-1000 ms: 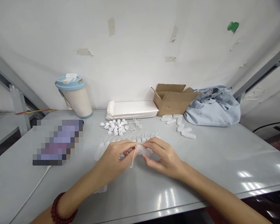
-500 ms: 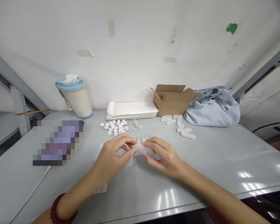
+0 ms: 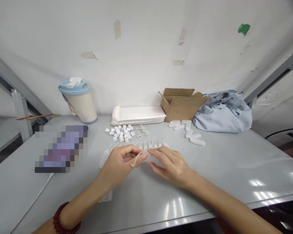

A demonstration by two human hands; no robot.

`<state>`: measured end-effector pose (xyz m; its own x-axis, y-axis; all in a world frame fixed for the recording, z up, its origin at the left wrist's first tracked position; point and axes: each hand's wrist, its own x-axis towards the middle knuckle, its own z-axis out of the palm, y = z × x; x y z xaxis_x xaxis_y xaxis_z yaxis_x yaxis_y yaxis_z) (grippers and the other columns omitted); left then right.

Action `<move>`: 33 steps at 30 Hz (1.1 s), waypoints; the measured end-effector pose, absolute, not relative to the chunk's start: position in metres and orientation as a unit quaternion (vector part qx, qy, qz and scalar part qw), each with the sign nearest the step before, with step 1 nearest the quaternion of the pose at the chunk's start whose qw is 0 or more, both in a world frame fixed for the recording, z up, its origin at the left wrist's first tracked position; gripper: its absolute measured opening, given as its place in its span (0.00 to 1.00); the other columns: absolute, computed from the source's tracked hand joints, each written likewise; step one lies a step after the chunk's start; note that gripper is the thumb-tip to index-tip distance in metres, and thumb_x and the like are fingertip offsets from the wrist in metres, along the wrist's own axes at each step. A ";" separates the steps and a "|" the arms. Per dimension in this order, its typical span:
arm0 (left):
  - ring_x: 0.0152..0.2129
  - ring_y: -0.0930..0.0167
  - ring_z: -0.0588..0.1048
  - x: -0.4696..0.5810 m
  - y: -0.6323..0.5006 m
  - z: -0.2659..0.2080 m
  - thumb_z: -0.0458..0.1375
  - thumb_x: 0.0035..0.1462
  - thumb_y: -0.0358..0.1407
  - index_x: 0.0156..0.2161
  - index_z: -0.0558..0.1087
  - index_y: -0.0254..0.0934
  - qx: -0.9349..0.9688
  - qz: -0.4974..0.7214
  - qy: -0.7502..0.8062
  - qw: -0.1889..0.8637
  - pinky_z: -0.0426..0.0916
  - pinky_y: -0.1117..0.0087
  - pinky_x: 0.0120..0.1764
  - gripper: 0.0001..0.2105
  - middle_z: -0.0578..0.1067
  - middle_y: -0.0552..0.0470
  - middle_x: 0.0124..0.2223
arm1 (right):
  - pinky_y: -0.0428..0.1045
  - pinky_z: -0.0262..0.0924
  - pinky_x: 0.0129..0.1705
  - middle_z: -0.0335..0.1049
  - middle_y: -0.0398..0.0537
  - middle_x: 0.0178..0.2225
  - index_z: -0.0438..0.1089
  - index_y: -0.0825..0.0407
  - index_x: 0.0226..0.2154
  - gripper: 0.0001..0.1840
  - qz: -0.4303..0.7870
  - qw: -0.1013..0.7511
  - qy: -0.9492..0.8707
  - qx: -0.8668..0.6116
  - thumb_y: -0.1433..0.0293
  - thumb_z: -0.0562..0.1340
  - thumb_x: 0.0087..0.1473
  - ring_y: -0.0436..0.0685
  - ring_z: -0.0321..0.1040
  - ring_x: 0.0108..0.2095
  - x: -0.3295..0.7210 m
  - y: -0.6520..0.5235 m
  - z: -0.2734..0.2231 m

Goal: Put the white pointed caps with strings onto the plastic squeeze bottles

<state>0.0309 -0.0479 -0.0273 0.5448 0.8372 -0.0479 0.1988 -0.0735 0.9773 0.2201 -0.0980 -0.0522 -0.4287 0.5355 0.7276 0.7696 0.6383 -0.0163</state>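
Grasping one tube jointly: left hand pinching the end with the cord, right hand gripping its body. Tube is over the table, next to more tubes; caps lie beyond

translucent tube | between left hand and right hand | pale cord curving down

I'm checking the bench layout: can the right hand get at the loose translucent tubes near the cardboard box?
Probably yes: the loose translucent tubes lie beyond the right hand, with nothing seen standing between. Its fingers are at a corded tube, so it would likely leave that first.
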 end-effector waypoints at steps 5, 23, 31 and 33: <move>0.20 0.77 0.67 0.034 -0.053 -0.030 0.61 0.52 0.42 0.27 0.72 0.37 0.690 0.287 0.390 0.538 0.63 0.78 0.23 0.10 0.69 0.59 0.21 | 0.46 0.60 0.23 0.72 0.50 0.28 0.65 0.59 0.44 0.11 -0.134 0.351 -0.838 -0.395 0.73 0.59 0.57 0.53 0.67 0.27 0.219 -0.100 -0.055; 0.42 0.65 0.71 0.032 -0.052 -0.035 0.62 0.53 0.29 0.48 0.68 0.33 0.885 0.426 0.163 0.094 0.67 0.62 0.45 0.16 0.74 0.44 0.44 | 0.45 0.62 0.29 0.68 0.46 0.31 0.67 0.53 0.43 0.13 0.519 0.448 -0.591 -0.426 0.64 0.58 0.58 0.49 0.65 0.29 0.216 -0.099 -0.041; 0.44 0.59 0.70 0.033 -0.054 -0.030 0.59 0.57 0.34 0.49 0.65 0.32 0.924 0.341 0.165 -0.046 0.65 0.57 0.44 0.15 0.76 0.44 0.44 | 0.45 0.63 0.29 0.67 0.42 0.28 0.68 0.54 0.42 0.13 0.534 0.452 -0.584 -0.412 0.65 0.61 0.55 0.48 0.64 0.27 0.215 -0.097 -0.044; 0.45 0.59 0.70 0.033 -0.055 -0.029 0.57 0.58 0.33 0.48 0.65 0.33 0.926 0.334 0.168 -0.049 0.64 0.56 0.45 0.14 0.75 0.44 0.45 | 0.44 0.62 0.28 0.68 0.42 0.29 0.69 0.54 0.41 0.14 0.535 0.448 -0.583 -0.416 0.64 0.62 0.54 0.47 0.63 0.24 0.215 -0.096 -0.046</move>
<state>0.0333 -0.0553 -0.0293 0.7206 0.2778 0.6352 0.3435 -0.9389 0.0209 0.2147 -0.0963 -0.0461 -0.2532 0.9644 0.0768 0.0053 0.0808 -0.9967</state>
